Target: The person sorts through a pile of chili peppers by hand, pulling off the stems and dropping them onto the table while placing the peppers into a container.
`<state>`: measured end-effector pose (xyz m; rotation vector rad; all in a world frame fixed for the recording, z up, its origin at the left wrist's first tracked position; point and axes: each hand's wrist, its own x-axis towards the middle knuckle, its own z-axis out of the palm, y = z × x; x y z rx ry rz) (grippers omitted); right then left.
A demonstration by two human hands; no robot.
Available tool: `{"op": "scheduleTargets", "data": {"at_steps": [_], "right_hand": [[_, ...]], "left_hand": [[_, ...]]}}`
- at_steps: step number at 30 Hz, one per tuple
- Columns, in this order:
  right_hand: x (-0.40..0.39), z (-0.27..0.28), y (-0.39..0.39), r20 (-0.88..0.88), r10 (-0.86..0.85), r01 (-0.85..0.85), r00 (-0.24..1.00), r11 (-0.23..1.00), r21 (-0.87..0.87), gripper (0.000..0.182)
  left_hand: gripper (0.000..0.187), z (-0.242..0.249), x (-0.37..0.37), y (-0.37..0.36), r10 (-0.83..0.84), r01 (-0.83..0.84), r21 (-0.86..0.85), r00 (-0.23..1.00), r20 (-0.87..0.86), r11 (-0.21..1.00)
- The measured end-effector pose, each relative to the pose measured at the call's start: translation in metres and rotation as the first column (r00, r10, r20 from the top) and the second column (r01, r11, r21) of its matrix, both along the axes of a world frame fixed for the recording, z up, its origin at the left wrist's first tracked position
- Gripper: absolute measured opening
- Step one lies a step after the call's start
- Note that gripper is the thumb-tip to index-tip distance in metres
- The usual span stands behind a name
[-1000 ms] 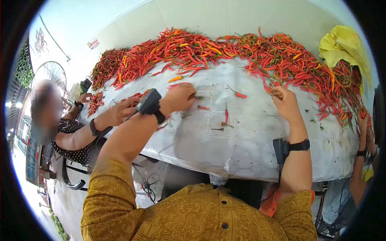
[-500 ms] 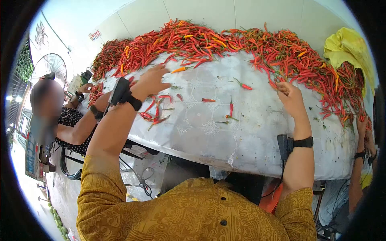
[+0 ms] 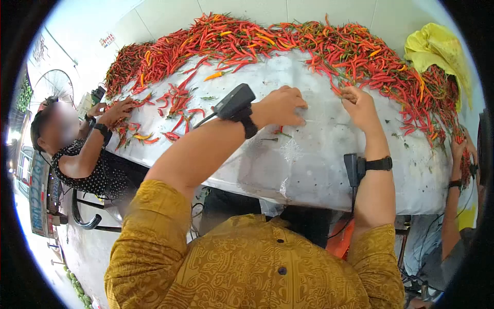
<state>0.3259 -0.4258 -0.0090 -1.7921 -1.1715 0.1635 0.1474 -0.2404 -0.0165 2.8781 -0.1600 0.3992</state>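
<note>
My left hand (image 3: 284, 105) is palm down over the middle of the white-covered table (image 3: 319, 177), with its fingers bent and spread apart. Part of a red chili (image 3: 280, 129) and a green stem show just below it; what lies under the palm is hidden. At the lower edge of the big chili heap (image 3: 360, 56), my right hand (image 3: 358, 107) is closed in a pinch, its fingertips on a red chili (image 3: 336, 90). Small groups of loose chilies (image 3: 179, 98) lie left of my left hand, and an orange one (image 3: 213, 76) sits above them.
On the left, a person in a dotted top (image 3: 92, 167) has both hands at chilies on the table. Another person's arms (image 3: 453, 190) reach chilies at the right edge. A yellow bag (image 3: 437, 49) rests at the back right. A fan (image 3: 54, 85) stands back left.
My left hand has moved right, from the left-hand chilies to the middle of the table, covering loose chilies there. More red chilies show on the left. My right hand stays at the heap's edge.
</note>
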Motion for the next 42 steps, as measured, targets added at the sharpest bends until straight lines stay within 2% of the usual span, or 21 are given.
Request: {"op": "scheduleTargets", "data": {"at_steps": [3, 5, 9, 11, 16, 20, 21, 23, 24, 26, 27, 29, 31, 33, 35, 36, 37, 39, 40, 41, 42], "right_hand": [[0.001, -0.004, 0.004, -0.001, 0.012, -0.012, 1.0, 1.0, 0.008, 0.03], [0.003, -0.009, 0.004, 0.01, 0.008, -0.008, 1.0, 1.0, -0.001, 0.03], [0.004, -0.01, 0.005, 0.025, 0.013, -0.013, 1.0, 1.0, -0.002, 0.03], [0.004, -0.011, 0.005, 0.018, 0.01, -0.01, 1.0, 1.0, -0.005, 0.03], [0.006, -0.014, 0.006, -0.06, 0.045, -0.045, 0.997, 0.999, -0.007, 0.03], [0.007, -0.013, 0.006, -0.047, 0.024, -0.027, 0.999, 0.997, -0.068, 0.031], [0.005, -0.012, 0.006, -0.042, 0.031, -0.033, 0.999, 0.998, -0.059, 0.031], [0.005, -0.011, 0.006, -0.035, 0.038, -0.039, 0.999, 0.998, -0.052, 0.031], [0.007, -0.011, 0.005, -0.034, 0.055, -0.058, 0.998, 0.995, -0.084, 0.033], [0.01, -0.012, 0.005, -0.034, 0.073, -0.076, 0.997, 0.99, -0.115, 0.036], [0.01, -0.012, 0.006, -0.042, 0.066, -0.071, 0.997, 0.988, -0.14, 0.035], [0.012, -0.015, 0.008, -0.055, 0.058, -0.066, 0.997, 0.984, -0.165, 0.035], [0.014, -0.021, 0.008, -0.039, 0.059, -0.062, 0.998, 0.994, -0.086, 0.033], [0.012, -0.021, 0.007, -0.059, 0.064, -0.068, 0.996, 0.995, -0.071, 0.034], [0.011, -0.018, 0.006, -0.073, 0.074, -0.078, 0.995, 0.996, -0.051, 0.034], [0.009, -0.016, 0.006, -0.091, 0.08, -0.087, 0.993, 0.994, -0.072, 0.035], [0.008, -0.015, 0.006, -0.108, 0.086, -0.096, 0.99, 0.991, -0.091, 0.035], [0.009, -0.015, 0.006, -0.099, 0.087, -0.097, 0.991, 0.99, -0.102, 0.035], [0.009, -0.015, 0.006, -0.09, 0.084, -0.094, 0.992, 0.989, -0.114, 0.035], [0.007, -0.013, 0.005, -0.093, 0.08, -0.09, 0.992, 0.99, -0.11, 0.035], [0.004, -0.01, 0.004, -0.111, 0.078, -0.092, 0.991, 0.988, -0.121, 0.035]], "left_hand": [[0.032, 0.006, -0.027, 0.0, -0.118, 0.117, -0.022, 0.992, -0.033, 0.993], [0.023, 0.01, -0.052, -0.007, -0.055, 0.053, -0.08, 0.998, -0.026, 0.995], [0.021, 0.008, -0.086, 0.021, 0.015, -0.022, 0.057, 0.994, 0.107, 0.998], [0.023, 0.011, -0.108, 0.036, 0.069, -0.077, 0.087, 0.993, 0.092, 0.993], [0.026, 0.025, -0.173, 0.078, 0.234, -0.232, 0.151, 0.972, 0.008, 0.961], [0.025, 0.018, -0.236, 0.155, 0.466, -0.437, 0.288, 0.884, -0.038, 0.852], [0.024, 0.017, -0.251, 0.164, 0.568, -0.539, 0.353, 0.823, 0.025, 0.765], [0.023, 0.032, -0.266, 0.177, 0.714, -0.616, 0.411, 0.686, -0.14, 0.672], [0.023, 0.031, -0.27, 0.178, 0.715, -0.616, 0.41, 0.685, -0.143, 0.673], [0.027, 0.031, -0.274, 0.177, 0.641, -0.642, 0.237, 0.762, 0.094, 0.729], [0.027, 0.034, -0.27, 0.163, 0.642, -0.643, 0.238, 0.761, 0.091, 0.728], [0.026, 0.035, -0.258, 0.121, 0.428, -0.462, 0.233, 0.885, 0.182, 0.856], [0.023, 0.044, -0.25, 0.067, 0.349, -0.337, 0.208, 0.937, -0.022, 0.918], [0.028, 0.037, -0.25, 0.045, 0.117, -0.093, 0.164, 0.983, -0.143, 0.982], [0.022, 0.025, -0.255, 0.048, 0.132, -0.123, 0.161, 0.99, -0.047, 0.979], [0.021, 0.019, -0.263, 0.065, 0.171, -0.166, 0.267, 0.985, 0.005, 0.949], [0.021, 0.015, -0.272, 0.085, 0.202, -0.211, 0.369, 0.977, 0.062, 0.905], [0.02, 0.023, -0.289, 0.123, 0.383, -0.289, 0.552, 0.922, -0.061, 0.782], [0.019, 0.007, -0.317, 0.168, 0.37, -0.338, 0.599, 0.926, 0.073, 0.726], [0.019, 0.015, -0.32, 0.172, 0.366, -0.333, 0.603, 0.928, 0.072, 0.725], [0.019, 0.029, -0.32, 0.172, 0.489, -0.457, 0.634, 0.861, 0.139, 0.624]]}}
